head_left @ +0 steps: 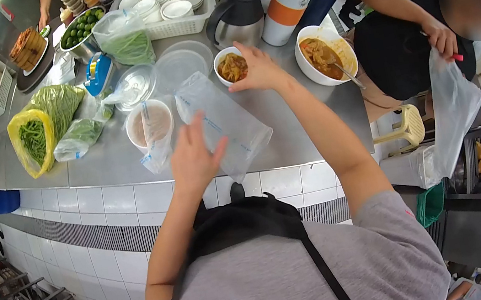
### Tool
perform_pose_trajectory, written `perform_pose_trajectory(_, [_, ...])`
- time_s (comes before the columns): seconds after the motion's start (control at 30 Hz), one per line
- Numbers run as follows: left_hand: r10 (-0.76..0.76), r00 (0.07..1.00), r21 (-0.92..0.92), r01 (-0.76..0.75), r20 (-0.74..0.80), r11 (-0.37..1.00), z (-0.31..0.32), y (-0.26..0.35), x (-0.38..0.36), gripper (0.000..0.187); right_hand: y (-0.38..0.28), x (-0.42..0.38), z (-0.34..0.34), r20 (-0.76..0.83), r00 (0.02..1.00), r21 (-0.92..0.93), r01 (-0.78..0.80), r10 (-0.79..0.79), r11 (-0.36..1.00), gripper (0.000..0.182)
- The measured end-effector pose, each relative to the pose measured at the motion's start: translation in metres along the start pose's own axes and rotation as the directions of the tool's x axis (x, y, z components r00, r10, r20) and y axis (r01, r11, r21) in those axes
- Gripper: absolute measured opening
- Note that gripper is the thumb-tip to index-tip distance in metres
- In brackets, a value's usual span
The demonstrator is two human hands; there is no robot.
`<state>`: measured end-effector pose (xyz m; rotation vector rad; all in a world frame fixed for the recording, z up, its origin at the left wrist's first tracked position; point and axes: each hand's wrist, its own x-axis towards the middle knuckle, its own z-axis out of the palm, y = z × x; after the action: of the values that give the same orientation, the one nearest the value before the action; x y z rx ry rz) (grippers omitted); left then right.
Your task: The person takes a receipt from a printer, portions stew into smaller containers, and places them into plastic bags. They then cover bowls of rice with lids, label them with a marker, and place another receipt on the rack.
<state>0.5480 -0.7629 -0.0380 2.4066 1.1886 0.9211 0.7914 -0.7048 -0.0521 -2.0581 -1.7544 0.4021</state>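
My right hand (pixel 257 69) is curled round the side of a small white bowl (pixel 222 79) filled with brown, curry-like food, which sits on the steel counter. My left hand (pixel 196 157) has its fingers apart and overlaps the left edge of a flat clear plastic bag (pixel 230 123). To the left of that hand stands a white tub (pixel 150 125) with pale contents, partly covered by another clear bag. Round clear lids (pixel 183 64) lie behind the flat bag. A larger white bowl (pixel 334 45) holds more curry and a spoon.
Bagged green vegetables (pixel 37 130) and a blue tape dispenser (pixel 99 73) occupy the counter's left part. Along the back are a basket of white dishes (pixel 172 28), a thermal jug (pixel 235 14) and bottles (pixel 290 2). A person in black (pixel 411 26) holds a plastic bag at right.
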Motion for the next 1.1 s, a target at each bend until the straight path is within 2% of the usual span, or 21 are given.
perform_pose_trajectory(0.03, [-0.009, 1.000, 0.007, 0.009, 0.003, 1.000, 0.003, 0.006, -0.007, 0.054, -0.006, 0.004, 0.003, 0.053, 0.997, -0.100, -0.053, 0.059, 0.994, 0.101])
perform_pose_trajectory(0.1, [0.196, 0.946, -0.102, -0.175, 0.260, 0.979, 0.014, 0.018, -0.021, 0.039, -0.011, 0.007, 0.005, 0.073, 0.995, -0.131, -0.055, 0.065, 0.990, 0.104])
perform_pose_trajectory(0.13, [0.192, 0.947, -0.096, -0.172, 0.257, 0.980, 0.024, 0.015, -0.026, 0.039, -0.014, 0.007, 0.005, 0.053, 0.995, -0.143, -0.080, 0.089, 0.986, 0.102])
perform_pose_trajectory(0.2, [0.133, 0.905, 0.008, -0.149, 0.405, 0.989, 0.049, 0.007, -0.033, 0.021, -0.011, 0.003, 0.004, 0.028, 0.994, -0.158, -0.103, 0.108, 0.982, 0.100])
perform_pose_trajectory(0.23, [0.135, 0.906, 0.010, -0.152, 0.401, 0.988, 0.055, 0.003, -0.034, 0.021, -0.005, -0.004, 0.003, -0.010, 0.996, -0.089, -0.094, 0.094, 0.992, 0.098])
perform_pose_trajectory(0.3, [-0.118, 0.883, -0.210, 0.236, 0.455, 0.949, 0.062, -0.005, -0.031, 0.012, 0.009, -0.021, -0.007, -0.055, 0.996, -0.022, -0.077, 0.076, 0.997, 0.097])
perform_pose_trajectory(0.33, [-0.118, 0.886, -0.210, 0.232, 0.448, 0.950, 0.063, -0.005, -0.029, 0.012, 0.015, -0.035, -0.016, -0.107, 0.993, -0.005, -0.043, 0.042, 0.999, 0.096])
perform_pose_trajectory(0.4, [0.023, 0.993, -0.185, -0.002, 0.112, 0.983, 0.063, -0.006, -0.022, 0.011, 0.019, -0.064, -0.032, -0.165, 0.986, 0.013, 0.000, 0.002, 1.000, 0.095])
perform_pose_trajectory(0.43, [0.029, 0.994, -0.179, -0.010, 0.103, 0.984, 0.070, -0.012, -0.017, 0.011, 0.018, -0.079, -0.042, -0.185, 0.982, -0.003, 0.028, -0.028, 1.000, 0.095])
perform_pose_trajectory(0.5, [0.153, 0.987, -0.179, -0.140, 0.057, 0.974, 0.091, -0.025, -0.012, 0.015, 0.005, -0.106, -0.053, -0.211, 0.976, -0.015, 0.057, -0.059, 0.998, 0.094])
perform_pose_trajectory(0.53, [0.161, 0.986, -0.177, -0.150, 0.051, 0.973, 0.089, -0.023, -0.007, 0.015, -0.002, -0.118, -0.058, -0.193, 0.973, 0.042, 0.135, -0.124, 0.990, 0.093])
perform_pose_trajectory(0.6, [-0.070, 0.967, -0.495, 0.188, 0.247, 0.849, 0.089, -0.016, 0.002, 0.012, -0.008, -0.139, -0.056, -0.188, 0.965, 0.088, 0.203, -0.183, 0.975, 0.093])
perform_pose_trajectory(0.67, [-0.080, 0.966, -0.571, 0.211, 0.246, 0.793, 0.093, -0.018, 0.004, 0.011, -0.016, -0.154, -0.041, -0.123, 0.953, 0.177, 0.294, -0.275, 0.939, 0.093])
perform_pose_trajectory(0.73, [-0.092, 0.964, -0.637, 0.234, 0.248, 0.734, 0.092, -0.021, 0.007, 0.011, -0.023, -0.162, -0.025, -0.066, 0.962, 0.232, 0.273, -0.265, 0.934, 0.096])
perform_pose_trajectory(0.77, [-0.065, 0.976, -0.662, 0.190, 0.208, 0.725, 0.091, -0.022, 0.008, 0.010, -0.026, -0.165, -0.017, 0.002, 0.965, 0.294, 0.252, -0.264, 0.922, 0.098])
perform_pose_trajectory(0.83, [-0.035, 0.985, -0.687, 0.144, 0.170, 0.712, 0.084, -0.020, 0.011, 0.009, -0.028, -0.169, -0.002, 0.007, 0.981, 0.259, 0.188, -0.196, 0.947, 0.102])
perform_pose_trajectory(0.9, [0.114, 0.984, -0.641, -0.001, 0.135, 0.767, 0.076, -0.018, 0.013, 0.009, -0.030, -0.167, 0.004, 0.021, 0.991, 0.221, 0.126, -0.133, 0.967, 0.107])
perform_pose_trajectory(0.93, [0.112, 0.984, -0.644, 0.002, 0.136, 0.765, 0.074, -0.018, 0.014, 0.009, -0.031, -0.167, 0.005, -0.041, 0.991, 0.198, 0.130, -0.124, 0.972, 0.111])
perform_pose_trajectory(1.0, [0.327, 0.929, -0.553, -0.183, 0.173, 0.813, 0.070, -0.017, 0.016, 0.011, -0.030, -0.167, 0.006, -0.099, 0.988, 0.175, 0.135, -0.119, 0.975, 0.116])
perform_pose_trajectory(1.03, [0.322, 0.931, -0.552, -0.180, 0.171, 0.814, 0.067, -0.015, 0.016, 0.011, -0.029, -0.166, 0.006, -0.144, 0.980, 0.171, 0.161, -0.137, 0.972, 0.116])
perform_pose_trajectory(1.1, [0.488, 0.857, -0.435, -0.380, 0.166, 0.816, 0.058, -0.008, 0.018, 0.015, -0.025, -0.161, 0.006, -0.187, 0.969, 0.166, 0.194, -0.162, 0.967, 0.117])
